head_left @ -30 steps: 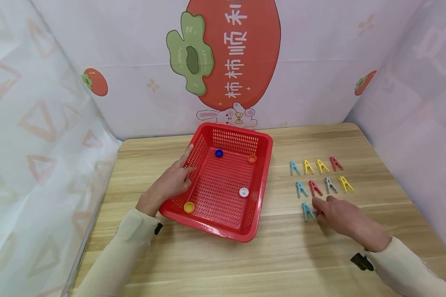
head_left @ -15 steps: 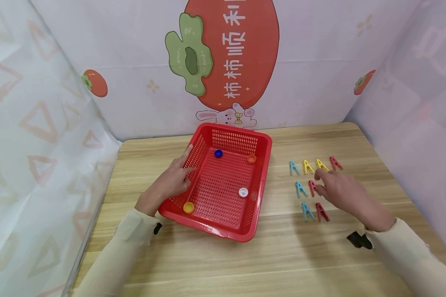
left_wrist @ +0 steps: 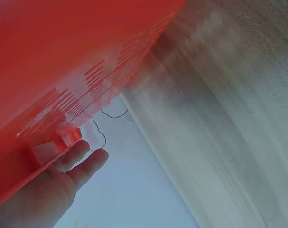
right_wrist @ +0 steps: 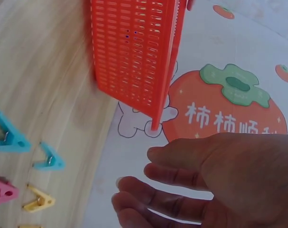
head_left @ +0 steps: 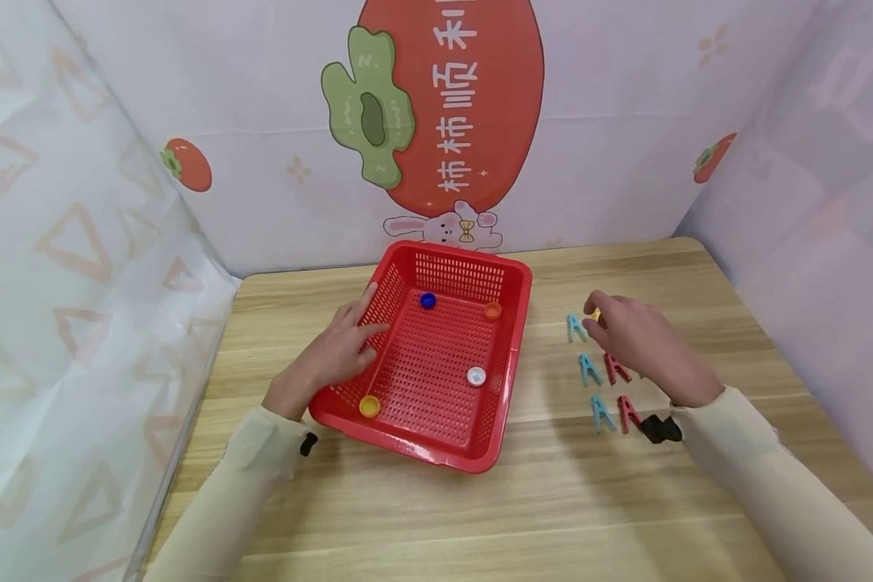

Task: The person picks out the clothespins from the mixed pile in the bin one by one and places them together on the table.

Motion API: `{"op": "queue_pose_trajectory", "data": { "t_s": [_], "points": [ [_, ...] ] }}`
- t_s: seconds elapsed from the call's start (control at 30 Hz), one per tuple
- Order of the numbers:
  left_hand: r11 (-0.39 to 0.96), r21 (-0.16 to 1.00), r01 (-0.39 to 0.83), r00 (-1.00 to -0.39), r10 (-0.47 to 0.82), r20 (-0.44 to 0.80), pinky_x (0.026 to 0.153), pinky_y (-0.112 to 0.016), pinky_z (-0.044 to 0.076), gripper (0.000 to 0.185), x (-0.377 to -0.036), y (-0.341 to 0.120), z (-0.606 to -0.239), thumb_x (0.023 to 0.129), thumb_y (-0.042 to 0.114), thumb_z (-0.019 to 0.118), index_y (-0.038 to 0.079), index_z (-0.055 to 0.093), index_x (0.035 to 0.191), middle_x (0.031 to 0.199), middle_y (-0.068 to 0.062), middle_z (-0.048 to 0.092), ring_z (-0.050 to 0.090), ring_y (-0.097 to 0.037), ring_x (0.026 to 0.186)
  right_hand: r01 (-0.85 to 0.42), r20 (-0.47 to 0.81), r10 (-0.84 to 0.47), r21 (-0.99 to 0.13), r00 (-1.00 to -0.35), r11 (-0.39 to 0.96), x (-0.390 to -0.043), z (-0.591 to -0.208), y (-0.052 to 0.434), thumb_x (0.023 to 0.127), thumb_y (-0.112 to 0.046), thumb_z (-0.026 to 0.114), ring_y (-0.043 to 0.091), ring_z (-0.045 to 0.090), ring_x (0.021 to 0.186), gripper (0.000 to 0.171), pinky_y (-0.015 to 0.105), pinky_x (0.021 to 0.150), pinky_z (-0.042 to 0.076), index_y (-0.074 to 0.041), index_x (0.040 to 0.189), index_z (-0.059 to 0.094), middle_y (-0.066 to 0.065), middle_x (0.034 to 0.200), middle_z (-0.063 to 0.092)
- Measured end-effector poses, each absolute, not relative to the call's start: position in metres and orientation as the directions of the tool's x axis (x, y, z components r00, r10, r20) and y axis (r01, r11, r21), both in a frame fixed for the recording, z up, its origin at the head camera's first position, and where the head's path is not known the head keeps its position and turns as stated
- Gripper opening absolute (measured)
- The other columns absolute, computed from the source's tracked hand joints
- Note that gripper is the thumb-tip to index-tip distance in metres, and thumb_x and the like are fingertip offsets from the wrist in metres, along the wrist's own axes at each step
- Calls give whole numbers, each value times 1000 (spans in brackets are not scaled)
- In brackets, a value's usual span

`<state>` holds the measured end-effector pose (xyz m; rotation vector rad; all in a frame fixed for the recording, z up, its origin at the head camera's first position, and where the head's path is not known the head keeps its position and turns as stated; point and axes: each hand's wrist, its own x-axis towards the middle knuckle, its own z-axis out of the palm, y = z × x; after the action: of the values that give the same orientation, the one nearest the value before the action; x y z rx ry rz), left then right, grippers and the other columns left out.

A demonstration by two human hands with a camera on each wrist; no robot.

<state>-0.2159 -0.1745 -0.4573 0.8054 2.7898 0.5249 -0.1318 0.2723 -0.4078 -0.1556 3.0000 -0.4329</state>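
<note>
My left hand (head_left: 335, 360) rests on the left rim of a red plastic basket (head_left: 511, 380), fingers extended over the edge. Its fingers show past the basket wall in the left wrist view. Over the rows of clothespins hovers my right hand (head_left: 643, 343), fingers loosely bent and nothing between them in the right wrist view. Near its fingertips lie a light-blue clothespin (head_left: 575, 327) and a partly covered yellow clothespin (right_wrist: 38, 198). Closer to me are two more blue ones and two red clothespins (head_left: 628, 414). Other clothespins are hidden under the right hand.
Inside the basket lie a blue cap (head_left: 428, 301), an orange cap (head_left: 492, 312), a white cap (head_left: 476, 377) and a yellow cap (head_left: 369, 406). The wooden table (head_left: 422, 525) is bounded by printed cloth walls (head_left: 611, 162) at the back and sides.
My right hand has moved away from me and left, from the nearest row of clothespins to the far row, uncovering a red clothespin. The left hand and basket stay put.
</note>
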Motion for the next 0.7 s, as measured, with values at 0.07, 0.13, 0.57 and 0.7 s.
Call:
{"op": "queue_pose_trajectory", "data": {
  "t_s": [0.07, 0.13, 0.57, 0.7],
  "points": [
    [791, 386, 474, -837, 541, -81, 113, -63, 55, 51, -217, -175, -455, 102, 9, 67, 10, 64, 153, 186, -1, -3, 25, -40, 161, -72, -89, -103, -297, -991, 952, -139, -406, 269, 109, -19, 63, 22, 65, 71, 31, 40, 63, 58, 3, 130, 63, 19, 101, 74],
    [792, 384, 474, -839, 539, -76, 112, -64, 56, 52, -218, -177, -453, 103, 10, 66, 11, 62, 155, 186, -2, -1, 24, -39, 161, -63, -87, -93, -307, -992, 950, -146, -405, 265, 109, -20, 62, 22, 65, 72, 31, 38, 61, 58, 2, 131, 62, 20, 103, 74],
    [825, 365, 431, -873, 483, -61, 117, -71, 48, 55, -252, -189, -432, 109, 23, 58, 18, 52, 164, 185, -10, 12, 22, -43, 165, -132, 112, -102, -298, -988, 945, -195, -406, 254, 108, -17, 60, 29, 62, 69, 29, 41, 64, 63, 1, 131, 62, 26, 112, 73],
    [826, 360, 434, -878, 478, -38, 122, -74, 40, 57, -266, -189, -423, 112, 29, 55, 19, 47, 167, 183, -12, 19, 26, -45, 164, -130, 140, -88, -322, -986, 938, -211, -405, 252, 108, -19, 59, 35, 68, 83, 30, 49, 75, 66, 1, 131, 62, 27, 116, 72]
  ]
}}
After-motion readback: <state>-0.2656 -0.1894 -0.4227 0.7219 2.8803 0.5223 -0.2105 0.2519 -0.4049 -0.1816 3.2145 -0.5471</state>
